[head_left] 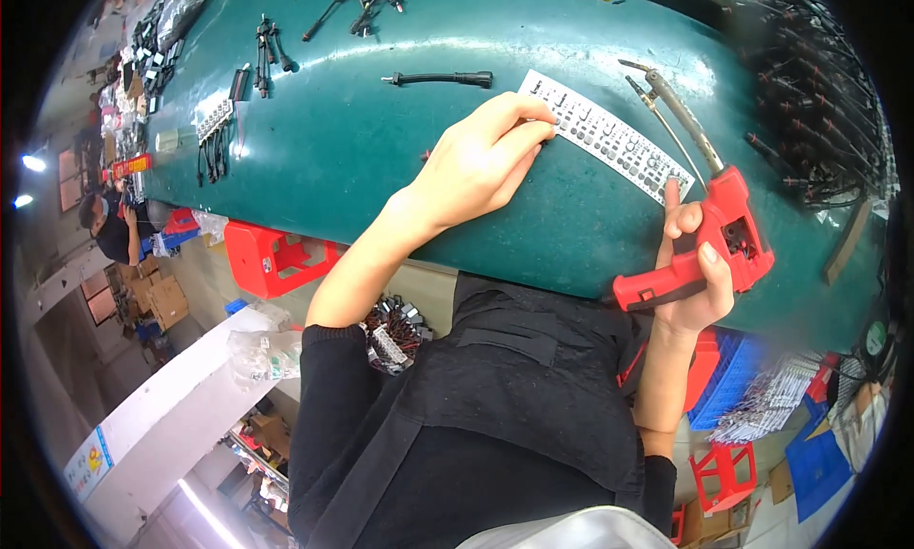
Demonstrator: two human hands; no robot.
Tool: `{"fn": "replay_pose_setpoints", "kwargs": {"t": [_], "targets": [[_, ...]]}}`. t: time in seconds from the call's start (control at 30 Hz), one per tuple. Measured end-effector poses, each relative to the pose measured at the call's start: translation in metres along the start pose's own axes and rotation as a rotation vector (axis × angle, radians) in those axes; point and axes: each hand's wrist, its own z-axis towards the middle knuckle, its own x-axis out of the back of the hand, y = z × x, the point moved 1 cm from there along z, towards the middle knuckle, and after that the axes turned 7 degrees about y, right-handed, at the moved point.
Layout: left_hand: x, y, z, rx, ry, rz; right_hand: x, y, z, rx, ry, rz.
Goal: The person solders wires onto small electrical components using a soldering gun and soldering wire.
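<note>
While your right hand [702, 304] wraps the handle of a red gun [731, 206], your left hand [478, 163] is pinched narrow on the near edge of the board [609, 138], toward its left end. The board, a long white strip, slants over the green table [381, 192], between your two hands. Dark round marks and outlined shapes run along it in rows (too small to make out as writing). Your right forefinger stretches up to its right end; whether the tip touches, you cannot tell. The gun's metal barrel points up and leftward past that end, a thinner tube beside it.

To the board's left lies a black cable [438, 79]. Farther left, a small white panel [215, 120] with dark leads sits near more black cables [265, 52], and a dark heap [809, 101] covers the table's right side.

As for print, a red-and-yellow strip [129, 166] at the far left carries bold characters, and a blue-edged poster [90, 463] on the white pillar [190, 397] bears lettering beside a bright picture. A red stool [255, 261] stands below the table's edge on your left, a blue crate [731, 378] low on your right.
</note>
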Motion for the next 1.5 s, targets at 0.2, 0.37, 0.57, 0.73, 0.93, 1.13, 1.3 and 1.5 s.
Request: {"fn": "replay_pose_setpoints", "kwargs": {"t": [0.2,0.37,0.57,0.73,0.93,1.13,1.3,1.5], "targets": [[0.000,0.001,0.003,0.017,-0.011,-0.010,-0.001,0.000,-0.001,-0.006,0.005,-0.007],[0.002,0.003,0.010,0.025,-0.064,0.009,-0.004,-0.002,-0.003,-0.040,-0.003,-0.001],[0.003,0.007,0.017,0.154,-0.132,-0.028,-0.014,-0.012,-0.046,-0.013,-0.048,-0.257],[0.003,0.011,0.017,0.216,-0.121,-0.025,-0.009,-0.005,-0.078,-0.177,-0.017,-0.399],[0.003,0.010,0.019,0.219,-0.136,-0.025,-0.003,0.005,-0.077,-0.168,-0.059,-0.541],[0.003,0.011,0.019,0.242,-0.141,-0.020,-0.002,0.007,-0.075,-0.087,-0.077,-0.559],[0.003,0.012,0.020,0.254,-0.156,0.001,-0.004,0.009,-0.073,0.013,-0.176,-0.613],[0.003,0.012,0.021,0.268,-0.163,0.018,-0.006,0.007,-0.077,-0.076,-0.117,-0.574]]}}
